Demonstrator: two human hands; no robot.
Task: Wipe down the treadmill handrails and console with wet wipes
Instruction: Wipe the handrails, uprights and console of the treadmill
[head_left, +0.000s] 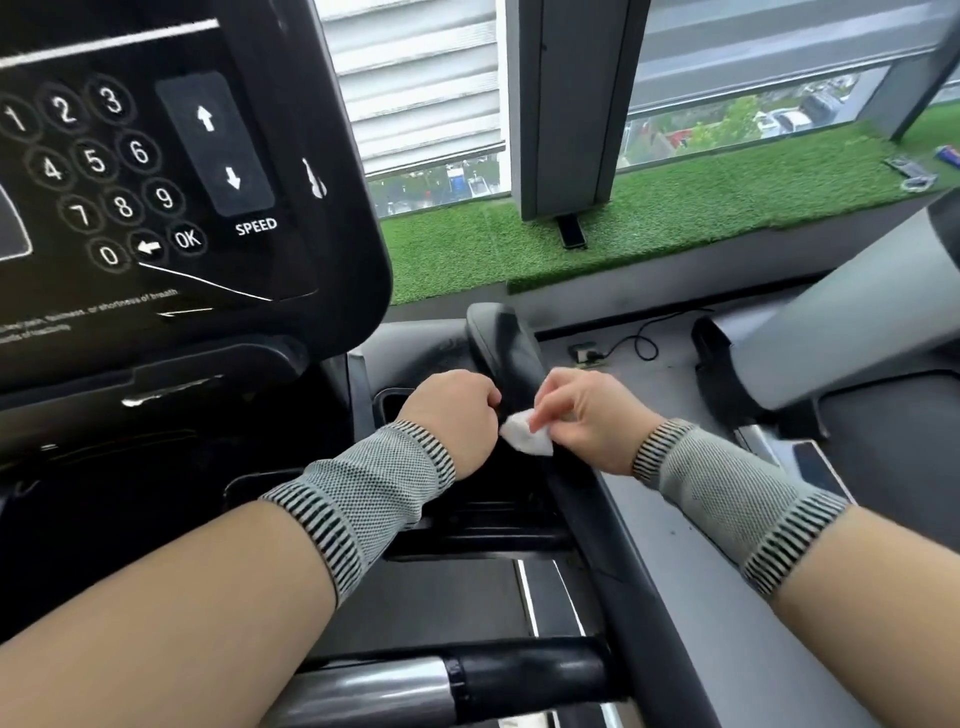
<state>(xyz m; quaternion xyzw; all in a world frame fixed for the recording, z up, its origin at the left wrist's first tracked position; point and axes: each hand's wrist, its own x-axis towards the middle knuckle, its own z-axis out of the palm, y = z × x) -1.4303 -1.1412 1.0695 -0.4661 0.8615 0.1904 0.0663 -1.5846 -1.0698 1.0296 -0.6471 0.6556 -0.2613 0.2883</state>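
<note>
Where the right hand (582, 415) pinches it, the wipe (524, 439) is white, crumpled.

Both hands at black handrail (506, 343), right hand (587, 415) pinching wipe (524, 439) (white, crumpled)

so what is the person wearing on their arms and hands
Both forearms are bare. Each wrist carries a grey-green knitted mesh wrist sleeve, the left one and the right one, edged with black-and-pale striped ribbed cuffs at both ends. The left hand and right hand are ungloved.
</note>
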